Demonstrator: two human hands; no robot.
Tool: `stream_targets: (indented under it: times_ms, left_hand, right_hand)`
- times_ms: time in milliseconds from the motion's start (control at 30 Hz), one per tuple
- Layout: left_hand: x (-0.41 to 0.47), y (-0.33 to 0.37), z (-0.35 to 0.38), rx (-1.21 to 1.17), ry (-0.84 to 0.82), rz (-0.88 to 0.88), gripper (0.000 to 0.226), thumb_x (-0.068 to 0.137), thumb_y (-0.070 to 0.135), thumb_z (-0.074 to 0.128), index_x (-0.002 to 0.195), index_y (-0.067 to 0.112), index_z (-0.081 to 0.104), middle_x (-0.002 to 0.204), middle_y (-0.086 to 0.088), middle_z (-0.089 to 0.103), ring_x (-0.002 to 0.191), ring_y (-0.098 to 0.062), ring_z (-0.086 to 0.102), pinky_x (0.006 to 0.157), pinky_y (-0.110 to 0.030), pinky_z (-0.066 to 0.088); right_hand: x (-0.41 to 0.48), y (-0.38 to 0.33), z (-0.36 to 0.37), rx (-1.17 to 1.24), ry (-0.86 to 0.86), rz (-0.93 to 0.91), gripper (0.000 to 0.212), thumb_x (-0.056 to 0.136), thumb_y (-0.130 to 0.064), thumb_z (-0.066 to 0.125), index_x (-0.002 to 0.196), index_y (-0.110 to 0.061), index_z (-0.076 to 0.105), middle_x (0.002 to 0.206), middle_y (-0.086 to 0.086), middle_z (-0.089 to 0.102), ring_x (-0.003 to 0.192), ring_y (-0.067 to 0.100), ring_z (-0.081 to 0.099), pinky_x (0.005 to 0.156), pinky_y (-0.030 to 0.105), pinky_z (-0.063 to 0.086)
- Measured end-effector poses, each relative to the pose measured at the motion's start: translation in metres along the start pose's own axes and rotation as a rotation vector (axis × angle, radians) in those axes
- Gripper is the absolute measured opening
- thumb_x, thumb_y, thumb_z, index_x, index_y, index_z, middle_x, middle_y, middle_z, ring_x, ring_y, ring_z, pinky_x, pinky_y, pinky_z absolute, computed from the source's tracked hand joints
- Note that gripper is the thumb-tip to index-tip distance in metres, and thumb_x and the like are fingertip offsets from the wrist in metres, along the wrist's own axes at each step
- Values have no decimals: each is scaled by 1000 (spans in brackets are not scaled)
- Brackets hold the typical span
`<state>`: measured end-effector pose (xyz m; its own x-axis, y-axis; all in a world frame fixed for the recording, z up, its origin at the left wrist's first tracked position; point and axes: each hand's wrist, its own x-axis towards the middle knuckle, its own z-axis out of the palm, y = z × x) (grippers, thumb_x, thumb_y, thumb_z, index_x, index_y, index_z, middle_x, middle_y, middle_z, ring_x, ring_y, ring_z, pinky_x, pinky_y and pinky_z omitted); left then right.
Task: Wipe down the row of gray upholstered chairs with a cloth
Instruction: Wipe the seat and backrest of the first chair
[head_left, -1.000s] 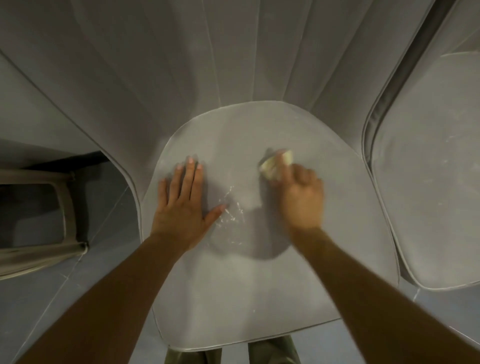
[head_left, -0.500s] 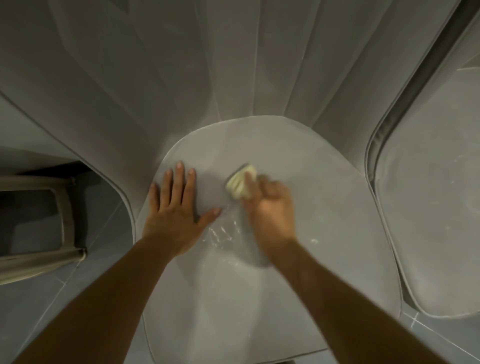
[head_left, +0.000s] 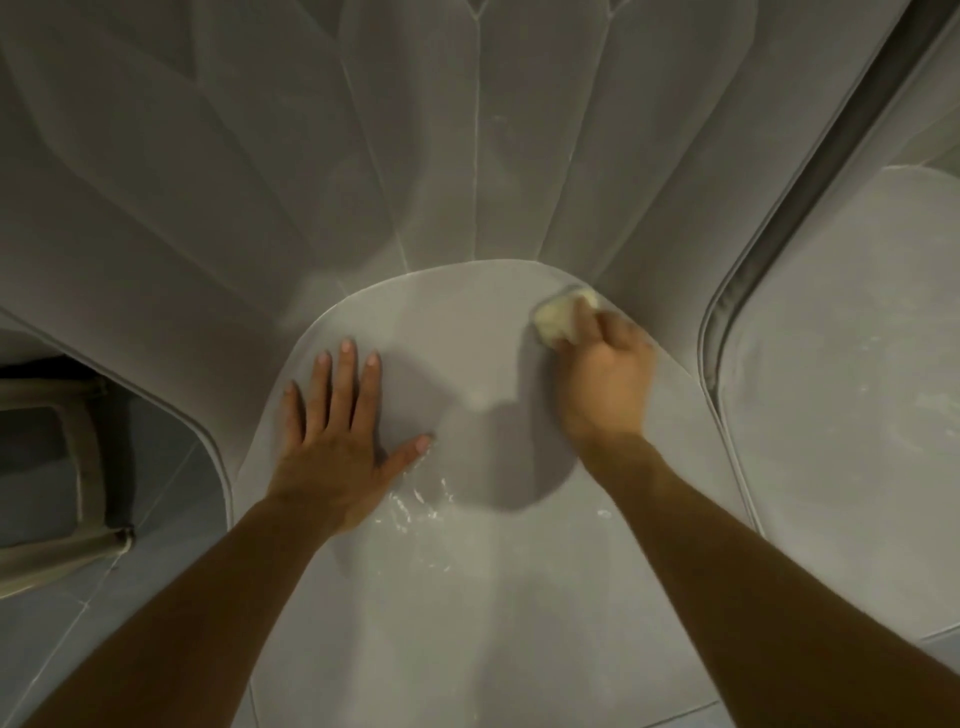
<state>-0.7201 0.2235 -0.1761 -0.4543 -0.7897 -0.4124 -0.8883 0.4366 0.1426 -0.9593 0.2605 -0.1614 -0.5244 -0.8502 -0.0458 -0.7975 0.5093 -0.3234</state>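
Observation:
A gray upholstered chair fills the view, its seat cushion below me and its channelled backrest rising behind. My left hand lies flat on the left part of the seat, fingers spread. My right hand presses a small pale yellow cloth onto the seat's back right edge, where the cushion meets the backrest. Whitish scuff marks show on the seat just right of my left thumb.
A second gray chair's seat stands close on the right, separated by a dark gap. At the left, a beige frame sits on the blue-gray tiled floor.
My right hand has carried the cloth from the seat's middle to its back right edge. My left hand has stayed flat on the seat. The camera has moved closer to the chair.

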Motion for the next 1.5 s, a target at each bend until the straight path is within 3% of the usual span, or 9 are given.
stream_targets:
  times_ms: [133,333,467,733,867,967,1100,1233,1500]
  left_hand:
    - [1,-4,4,1,43,12,91,80,81,-6,148,20,-17,158,-4,-16,146,-28,-8,115,-48,-6]
    - [-2,-13,-6,5,90,87,90,90,73,12,151,6,13,158,-15,15,144,-33,17,115,-51,17]
    - [-5,-24,-8,-71,91,-5,101,83,80,11,151,6,0,159,-9,2,145,-19,0,117,-36,7]
    - [-14,-40,-5,18,95,139,93,92,70,18,147,-5,21,153,-24,25,141,-31,18,118,-31,1]
    - [-22,-37,-2,50,109,120,92,92,70,16,147,-4,20,153,-23,25,141,-29,17,117,-33,1]
    - [-41,-33,3,54,133,3,91,91,70,18,148,-1,20,155,-19,20,145,-25,8,119,-38,-4]
    - [-54,-37,4,111,166,-153,95,88,73,21,148,-1,17,156,-11,11,147,-19,-9,116,-47,-15]
    - [-47,-45,8,149,172,-118,94,87,73,19,146,0,20,154,-13,22,143,-30,11,115,-49,-14]
    - [-48,-49,16,89,185,-111,96,87,76,16,148,1,16,155,-14,21,142,-31,12,114,-51,-9]
  right_hand:
    - [32,-41,8,40,-132,-93,47,94,-17,51,139,-15,42,126,13,52,115,33,44,96,36,32]
    - [-26,23,-21,90,-35,54,44,94,-27,56,133,-8,49,115,21,54,104,39,49,91,46,43]
    - [-3,5,-9,43,-33,123,45,95,-24,52,132,2,48,116,28,54,104,43,46,93,45,35]
    - [31,-64,27,-94,-116,176,51,101,-34,34,146,-10,27,139,16,40,124,31,35,94,34,17]
    - [16,-75,28,6,-108,-183,42,88,-25,52,122,-2,59,110,21,62,97,38,57,78,36,23]
    - [9,-70,14,-14,-272,-380,45,94,-30,48,135,-11,49,130,15,53,114,35,48,91,35,24]
    - [29,-51,-2,30,-169,-92,47,98,-32,44,142,-18,37,131,15,46,119,33,39,100,37,27]
    - [34,-84,19,13,-163,59,46,99,-35,40,142,-19,37,133,11,44,121,29,37,96,36,26]
    - [10,-126,47,-28,-113,-84,46,97,-33,42,141,-20,37,132,6,47,120,26,39,90,34,22]
